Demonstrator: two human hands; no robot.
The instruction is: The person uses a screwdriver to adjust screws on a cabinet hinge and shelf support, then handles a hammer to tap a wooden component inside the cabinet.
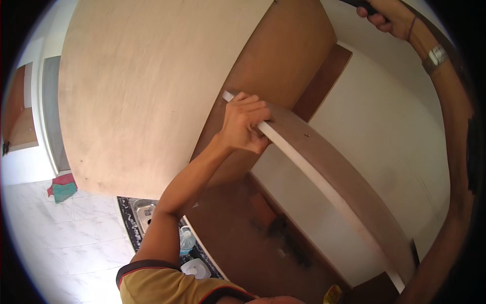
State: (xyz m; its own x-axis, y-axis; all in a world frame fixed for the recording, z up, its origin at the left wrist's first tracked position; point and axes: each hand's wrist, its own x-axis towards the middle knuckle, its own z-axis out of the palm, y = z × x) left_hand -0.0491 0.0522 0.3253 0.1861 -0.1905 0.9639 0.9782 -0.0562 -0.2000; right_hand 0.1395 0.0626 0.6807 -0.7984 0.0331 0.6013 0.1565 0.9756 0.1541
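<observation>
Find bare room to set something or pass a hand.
The brown base looks bare between the counter and the dark items; a hand might pass between shelf board and base. Crowding: around those items and the left hand.

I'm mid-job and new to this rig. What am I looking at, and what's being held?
There's no machine: these are a person's bare hands, seen by a wide fisheye camera on their head, so straight edges look bent. The left hand grips the pale edge of a brown board. The right hand, upper right, holds a black handle that runs out of the picture. Lower left, a dark speckled counter has a steel sink set in it and a clear-and-blue plastic container.
</observation>
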